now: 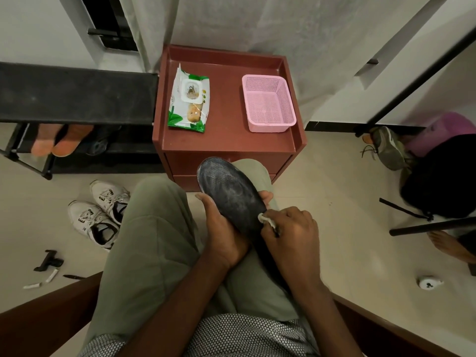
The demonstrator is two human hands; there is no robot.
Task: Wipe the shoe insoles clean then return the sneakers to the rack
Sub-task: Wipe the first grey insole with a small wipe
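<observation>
Resting across the person's lap, the dark insole (229,194) is held from beneath by the left hand (221,228), whose fingers curl round its edges. The right hand (291,233) pinches a small white wipe (266,219) against the insole's near part. Ahead stands a red desk (226,145) carrying a wipes pack (189,99) and a pink basket (268,103). Two white sneakers (99,212) lie on the floor at left, near the black rack (74,94).

The left hand (224,233) curls its fingers around the insole (229,197) from below, thumb along the near edge. The right hand (293,233) pinches a wipe (266,219) against it, knuckles up, both forearms converging over the lap.
</observation>
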